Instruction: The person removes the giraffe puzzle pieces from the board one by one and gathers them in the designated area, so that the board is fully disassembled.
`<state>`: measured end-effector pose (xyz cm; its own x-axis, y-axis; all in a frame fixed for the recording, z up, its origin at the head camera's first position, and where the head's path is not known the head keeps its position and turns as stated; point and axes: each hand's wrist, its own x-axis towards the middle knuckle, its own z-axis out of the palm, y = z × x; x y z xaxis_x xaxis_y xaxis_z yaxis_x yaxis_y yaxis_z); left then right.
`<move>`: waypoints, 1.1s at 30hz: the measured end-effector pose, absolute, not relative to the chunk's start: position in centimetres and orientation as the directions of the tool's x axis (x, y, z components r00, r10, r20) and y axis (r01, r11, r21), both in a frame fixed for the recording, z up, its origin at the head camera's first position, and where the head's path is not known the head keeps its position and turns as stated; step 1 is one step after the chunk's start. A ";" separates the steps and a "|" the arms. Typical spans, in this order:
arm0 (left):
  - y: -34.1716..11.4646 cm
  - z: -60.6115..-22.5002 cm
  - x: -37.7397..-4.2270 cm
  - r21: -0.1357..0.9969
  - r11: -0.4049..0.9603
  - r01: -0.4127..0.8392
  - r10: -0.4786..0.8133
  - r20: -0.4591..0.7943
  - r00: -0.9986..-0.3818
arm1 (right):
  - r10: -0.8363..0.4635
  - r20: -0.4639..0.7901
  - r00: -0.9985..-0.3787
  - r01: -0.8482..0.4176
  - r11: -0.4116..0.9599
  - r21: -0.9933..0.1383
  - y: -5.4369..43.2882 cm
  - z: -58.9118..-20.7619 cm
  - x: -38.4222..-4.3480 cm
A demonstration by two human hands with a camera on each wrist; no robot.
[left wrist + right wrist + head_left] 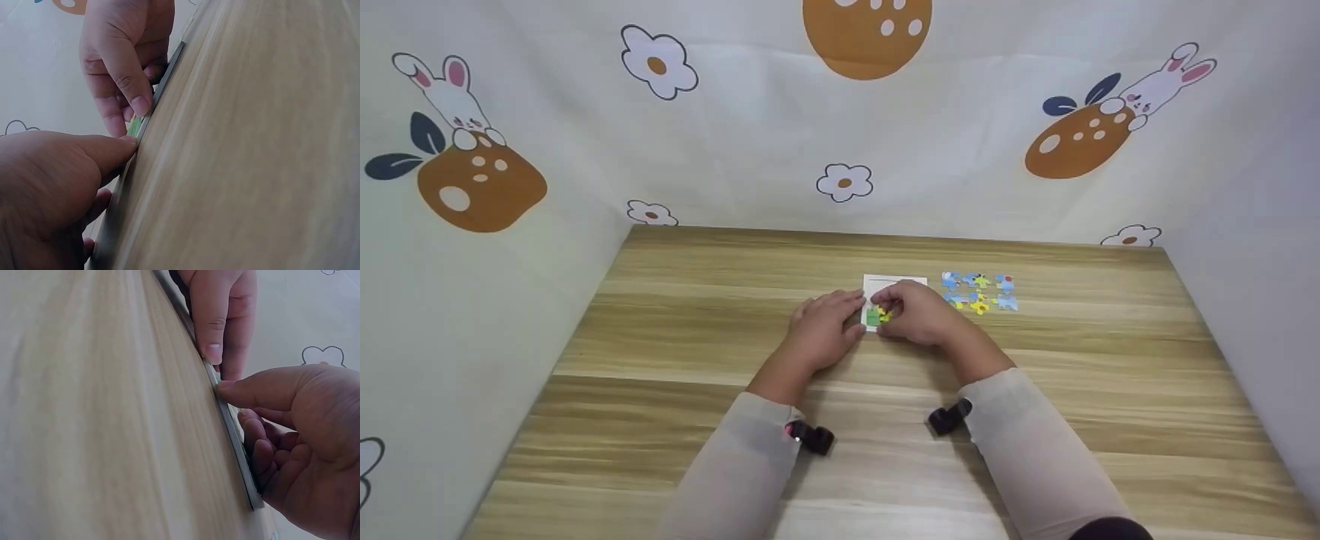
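Puzzle board (874,286): white, flat on wood-grain table (660,322), near the far edge, centred slightly right; partly covered by the right hand (919,313).
Left hand (825,328): fingers relaxed, set against the board's left side; near-left corner touched by thumb; nothing lifted.
Right hand: fingers curled over the board; near edge touched by thumb; whether the yellow piece (884,315) is pinched or only pressed cannot be told.
Yellow piece: seen at the right fingertips, over the near-left part of the board.
Green area (872,318): seen in the near-left corner of the board, just left of the yellow piece.
Loose pieces (979,304): six, laid out right of the board in two rows of three; blue and yellow, one red-spotted at far right.
Sleeves (1039,442): light-coloured; black wrist camera (949,418) worn at each.
Backdrop (750,142): white cloth, printed with rabbits, orange fruit, flowers.
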<state>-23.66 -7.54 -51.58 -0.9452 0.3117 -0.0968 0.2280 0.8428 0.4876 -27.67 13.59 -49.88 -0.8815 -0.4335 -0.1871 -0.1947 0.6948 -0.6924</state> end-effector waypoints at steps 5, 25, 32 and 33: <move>-7.6 -51.6 -23.7 0.486 0.844 0.226 0.311 -0.101 -0.945 | -0.433 -0.184 -0.883 -0.195 0.693 -0.694 13.8 -49.8 -27.7; -7.4 -51.7 -23.6 0.473 0.856 0.210 0.300 -0.123 -0.946 | -0.373 -0.137 -0.918 -0.104 0.559 -0.823 21.5 -48.1 -28.3; -7.4 -51.7 -23.7 0.475 0.858 0.196 0.289 -0.131 -0.948 | -0.321 -0.167 -0.932 -0.053 0.579 -0.814 25.5 -47.9 -28.2; -7.4 -51.7 -23.7 0.473 0.859 0.193 0.286 -0.133 -0.949 | -0.320 -0.173 -0.932 -0.048 0.580 -0.813 25.9 -47.9 -28.2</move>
<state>-23.66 -7.39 -51.66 -0.9489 0.2863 -0.1329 0.1930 0.8594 0.4735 -28.20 25.92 -47.95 -0.9316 -0.3197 -0.1728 -0.0483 0.5803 -0.8130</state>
